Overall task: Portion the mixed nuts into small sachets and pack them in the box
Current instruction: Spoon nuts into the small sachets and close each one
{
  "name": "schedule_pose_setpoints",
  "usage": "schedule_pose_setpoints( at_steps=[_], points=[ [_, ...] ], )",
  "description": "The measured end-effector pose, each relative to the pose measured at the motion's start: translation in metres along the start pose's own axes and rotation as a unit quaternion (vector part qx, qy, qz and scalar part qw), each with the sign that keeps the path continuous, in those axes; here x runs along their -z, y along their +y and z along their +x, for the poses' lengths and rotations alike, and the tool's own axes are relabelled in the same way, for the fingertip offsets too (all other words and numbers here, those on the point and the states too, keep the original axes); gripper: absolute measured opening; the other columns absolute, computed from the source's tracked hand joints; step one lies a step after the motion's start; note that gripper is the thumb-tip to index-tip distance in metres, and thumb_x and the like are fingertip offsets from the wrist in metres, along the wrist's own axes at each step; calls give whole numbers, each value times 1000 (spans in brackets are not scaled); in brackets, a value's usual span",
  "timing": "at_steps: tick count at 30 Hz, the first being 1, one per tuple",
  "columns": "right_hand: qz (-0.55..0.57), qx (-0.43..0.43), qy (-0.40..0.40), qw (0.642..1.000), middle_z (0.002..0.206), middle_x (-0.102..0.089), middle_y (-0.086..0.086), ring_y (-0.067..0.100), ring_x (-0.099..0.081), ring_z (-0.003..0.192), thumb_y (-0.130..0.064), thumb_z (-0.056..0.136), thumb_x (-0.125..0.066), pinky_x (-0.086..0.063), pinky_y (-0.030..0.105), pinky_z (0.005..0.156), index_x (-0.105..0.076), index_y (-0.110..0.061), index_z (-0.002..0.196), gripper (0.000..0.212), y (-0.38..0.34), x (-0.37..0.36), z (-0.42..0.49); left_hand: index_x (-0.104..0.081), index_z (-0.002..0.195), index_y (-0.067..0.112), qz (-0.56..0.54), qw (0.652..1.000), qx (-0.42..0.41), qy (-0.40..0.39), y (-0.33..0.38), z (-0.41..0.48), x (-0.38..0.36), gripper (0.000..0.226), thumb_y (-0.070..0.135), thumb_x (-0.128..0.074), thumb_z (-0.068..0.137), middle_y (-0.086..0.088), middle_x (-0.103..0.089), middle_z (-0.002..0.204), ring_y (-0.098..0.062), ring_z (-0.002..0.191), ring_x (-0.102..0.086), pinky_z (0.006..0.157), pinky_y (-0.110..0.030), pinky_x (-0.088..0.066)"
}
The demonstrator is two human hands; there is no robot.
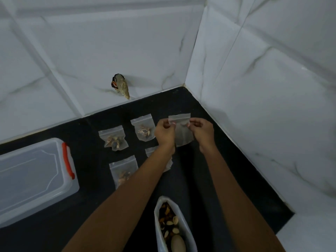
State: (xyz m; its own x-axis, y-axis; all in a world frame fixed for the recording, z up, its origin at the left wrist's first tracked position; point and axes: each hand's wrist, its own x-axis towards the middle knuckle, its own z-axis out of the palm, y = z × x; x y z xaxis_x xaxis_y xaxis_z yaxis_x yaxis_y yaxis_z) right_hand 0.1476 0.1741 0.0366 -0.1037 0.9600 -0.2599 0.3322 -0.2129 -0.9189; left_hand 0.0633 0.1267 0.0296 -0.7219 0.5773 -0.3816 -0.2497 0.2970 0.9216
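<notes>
Hands first: left hand [164,132] and right hand [201,130] each pinch a top corner of one small sachet [181,136], held up between them. It looks empty to me. I read this as opening the zip mouth for a fresh portion.

Just left of the left hand lies the nearest filled sachet [143,132], with a second filled sachet [114,138] further left and a third filled sachet [123,171] below that wrist. The nut bag [171,224] stands open between the forearms. The box [34,177] sits well left, and its lid looks on.

Next move: part the mouth, then reach back for nuts.
</notes>
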Motion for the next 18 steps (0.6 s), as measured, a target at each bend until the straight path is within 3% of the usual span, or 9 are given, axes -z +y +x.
schedule_pose_setpoints(
  at_steps=[4,7,12,16,18],
  points=[
    [31,21,-49,998,95,-63,-3,8,-59,90,-3,81,-63,-50,23,77,-61,-18,96,21,-16,18,-53,-58,101,12,20,997,-66,-29,3,-31,41,12,18,-55,91,-3,-60,96,-17,94,-58,84,-33,-51],
    [46,37,-90,994,90,-61,-8,4,-59,85,-4,81,-63,-49,19,71,-59,-23,90,21,-23,31,-97,-60,104,15,24,996,-78,-48,4,-61,74,15,20,-57,90,-5,-63,99,-17,93,-62,79,-32,-53],
    [19,31,-111,993,91,-61,-7,3,-59,82,-11,81,-65,-46,10,57,-59,-20,94,16,-18,43,-165,-47,115,19,-2,994,-87,-73,8,-123,131,32,13,-61,86,6,-61,93,-3,85,-61,59,-14,-50],
    [-14,51,-100,994,92,-61,-6,2,-59,83,-15,80,-67,-46,11,60,-58,-19,98,20,-8,50,-207,-55,99,21,69,985,-93,-125,-3,-160,170,20,15,-65,82,4,-63,95,-5,89,-62,71,-21,-51],
    [-28,61,-138,988,91,-61,-8,1,-59,83,-14,80,-67,-48,9,62,-59,-19,100,22,-4,53,-227,-57,90,25,85,982,-92,-142,-13,-176,186,17,14,-67,81,3,-65,95,-6,89,-64,76,-23,-52]
  ],
)
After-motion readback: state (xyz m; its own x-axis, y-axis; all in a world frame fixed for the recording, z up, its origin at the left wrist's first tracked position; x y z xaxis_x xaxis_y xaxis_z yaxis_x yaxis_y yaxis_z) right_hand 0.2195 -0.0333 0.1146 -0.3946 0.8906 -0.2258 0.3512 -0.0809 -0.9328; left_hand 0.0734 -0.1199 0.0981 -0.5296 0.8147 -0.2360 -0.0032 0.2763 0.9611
